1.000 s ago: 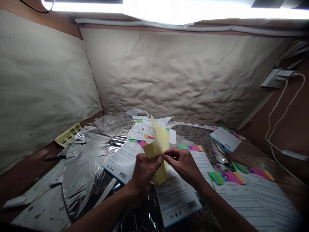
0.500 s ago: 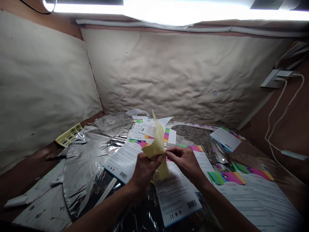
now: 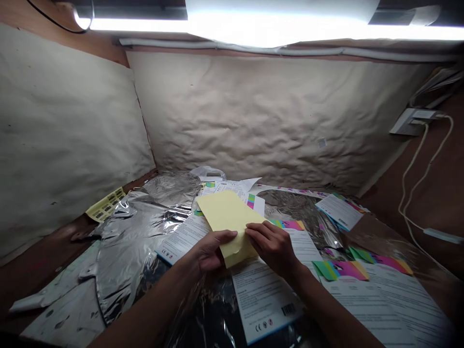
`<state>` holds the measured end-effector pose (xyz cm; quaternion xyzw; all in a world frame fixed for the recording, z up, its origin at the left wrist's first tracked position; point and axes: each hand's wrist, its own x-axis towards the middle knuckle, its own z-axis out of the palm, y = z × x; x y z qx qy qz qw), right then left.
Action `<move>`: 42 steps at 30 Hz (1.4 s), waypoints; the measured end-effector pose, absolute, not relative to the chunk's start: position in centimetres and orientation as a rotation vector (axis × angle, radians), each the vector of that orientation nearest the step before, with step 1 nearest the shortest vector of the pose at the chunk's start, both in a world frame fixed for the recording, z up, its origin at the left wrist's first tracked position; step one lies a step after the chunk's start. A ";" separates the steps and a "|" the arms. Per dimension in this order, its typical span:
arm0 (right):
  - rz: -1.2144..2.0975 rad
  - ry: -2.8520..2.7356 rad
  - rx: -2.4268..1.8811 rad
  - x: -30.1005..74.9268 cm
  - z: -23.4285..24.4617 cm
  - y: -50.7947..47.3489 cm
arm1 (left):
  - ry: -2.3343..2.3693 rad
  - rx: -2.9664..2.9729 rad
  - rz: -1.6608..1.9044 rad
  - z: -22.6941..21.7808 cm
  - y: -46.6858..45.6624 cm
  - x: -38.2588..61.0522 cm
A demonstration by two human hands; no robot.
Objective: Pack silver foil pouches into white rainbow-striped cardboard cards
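A pale yellow backing sheet (image 3: 228,220) lies tilted flat between both hands, above the printed white cards on the table. My left hand (image 3: 208,251) grips its near left edge, thumb on top and fingers underneath. My right hand (image 3: 271,245) presses its fingertips on the sheet's right edge, fingers curled together. Directly below the hands lies a white instruction card with a barcode (image 3: 264,299). Crumpled silver foil (image 3: 134,237) spreads to the left of the hands.
Several white cards with rainbow headers (image 3: 339,268) lie at the right and behind the hands. A yellow label sheet (image 3: 105,204) sits at the far left by the paper-covered wall. A white cable (image 3: 416,183) hangs from a wall socket (image 3: 411,121) at the right.
The yellow sheet stood folded and upright between pinching fingers; now it is spread flat and lowered, with both hands on its near edge.
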<state>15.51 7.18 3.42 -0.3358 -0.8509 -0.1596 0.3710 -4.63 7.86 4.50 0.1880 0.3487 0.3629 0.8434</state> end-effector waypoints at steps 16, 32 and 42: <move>0.145 -1.809 -1.120 13.1 4.8 4.7 | 0.895 0.830 1.255 4.3 4.9 -2.2; 0.731 -1.618 -1.108 12.8 5.1 4.7 | 0.965 0.875 1.385 4.4 5.2 -2.0; 0.699 -1.651 -1.072 12.6 4.9 4.8 | 0.962 0.867 1.426 4.2 5.4 -2.0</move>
